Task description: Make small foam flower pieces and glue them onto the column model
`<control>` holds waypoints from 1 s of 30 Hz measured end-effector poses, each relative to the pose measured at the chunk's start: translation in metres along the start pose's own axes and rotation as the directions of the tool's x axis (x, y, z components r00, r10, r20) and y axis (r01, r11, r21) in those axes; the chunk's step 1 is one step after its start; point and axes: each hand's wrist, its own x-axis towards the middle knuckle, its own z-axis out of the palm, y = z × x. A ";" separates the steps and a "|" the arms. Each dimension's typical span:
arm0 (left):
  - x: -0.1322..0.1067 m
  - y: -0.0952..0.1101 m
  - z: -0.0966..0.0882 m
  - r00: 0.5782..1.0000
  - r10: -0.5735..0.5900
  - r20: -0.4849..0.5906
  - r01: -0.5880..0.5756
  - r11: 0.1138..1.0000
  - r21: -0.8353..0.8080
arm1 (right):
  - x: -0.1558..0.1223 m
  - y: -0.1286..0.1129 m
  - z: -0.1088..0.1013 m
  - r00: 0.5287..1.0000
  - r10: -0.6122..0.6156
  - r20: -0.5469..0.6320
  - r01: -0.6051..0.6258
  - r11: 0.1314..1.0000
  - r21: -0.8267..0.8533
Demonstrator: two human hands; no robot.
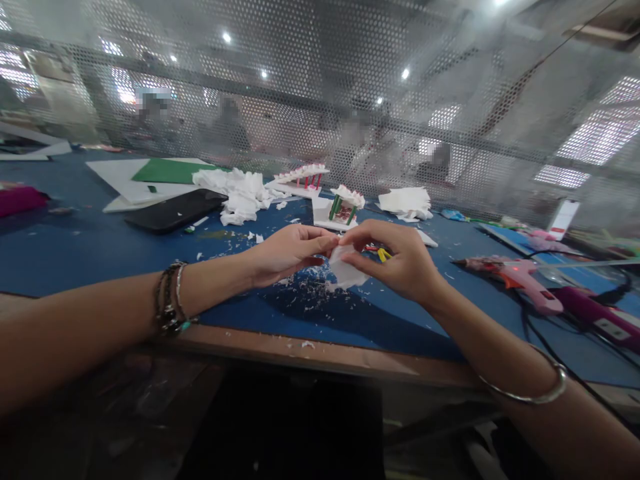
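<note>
A small thin white sheet, like foam or paper, hangs from the fingertips of my right hand, which is closed in a pinch. My left hand meets it from the other side, thumb and fingers pressed together at the sheet's upper edge; what exactly it pinches is too small to make out. White crumbs lie scattered on the blue table under both hands. Just beyond them stands a small model with green posts and a white top. Scissors with yellow and red handles are partly hidden behind my right hand.
A pink glue gun and a purple power strip with cables lie right. Further back are torn white scraps, a white model with red posts, a black phone-like slab and a green sheet. Perforated metal mesh rises behind.
</note>
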 end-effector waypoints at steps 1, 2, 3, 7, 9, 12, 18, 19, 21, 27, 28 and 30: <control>0.000 0.000 0.000 1.000 -0.005 -0.004 0.005 1.000 -0.005 | -0.001 0.000 0.000 1.000 0.025 0.001 -0.025 0.999 0.026; 0.000 0.001 0.000 1.000 -0.005 -0.006 0.005 1.000 -0.009 | -0.001 0.000 0.000 0.999 0.042 -0.001 -0.042 0.998 0.045; 0.000 0.001 0.000 1.000 -0.002 -0.005 0.002 1.000 -0.011 | -0.001 0.000 0.001 0.999 0.053 -0.008 -0.052 0.997 0.050; 0.000 0.002 -0.001 1.000 0.021 0.016 -0.020 1.000 -0.008 | -0.001 -0.003 0.001 0.998 -0.019 -0.065 0.013 0.996 -0.091; 0.000 0.001 -0.001 0.999 0.031 0.032 -0.030 0.999 -0.010 | -0.001 -0.005 0.000 0.993 -0.097 -0.069 0.080 0.975 -0.209; -0.001 0.001 0.000 0.998 0.029 0.053 -0.029 1.000 -0.011 | 0.000 -0.007 0.000 0.983 -0.177 -0.042 0.155 0.935 -0.318; -0.003 0.002 0.001 0.998 0.010 0.070 -0.009 1.000 -0.012 | 0.002 -0.006 -0.001 0.983 -0.180 -0.020 0.165 0.937 -0.307; -0.003 0.002 0.001 0.997 0.012 0.074 -0.011 1.000 -0.014 | 0.002 -0.006 -0.002 0.986 -0.166 -0.020 0.153 0.946 -0.287; -0.002 0.001 0.001 0.997 0.022 0.074 -0.021 1.000 -0.019 | 0.003 -0.006 -0.002 0.990 -0.137 -0.015 0.130 0.961 -0.243; -0.001 0.000 0.002 0.981 0.189 0.039 -0.191 0.981 0.036 | 0.003 -0.007 0.001 0.991 -0.087 -0.106 0.068 0.984 -0.167; -0.002 0.000 0.003 0.974 0.226 0.032 -0.228 0.972 0.059 | 0.003 -0.008 0.002 0.990 -0.074 -0.122 0.053 0.985 -0.164; -0.003 0.001 0.004 0.956 0.291 0.015 -0.291 0.951 0.105 | 0.002 -0.008 0.003 0.989 -0.053 -0.139 0.031 0.987 -0.158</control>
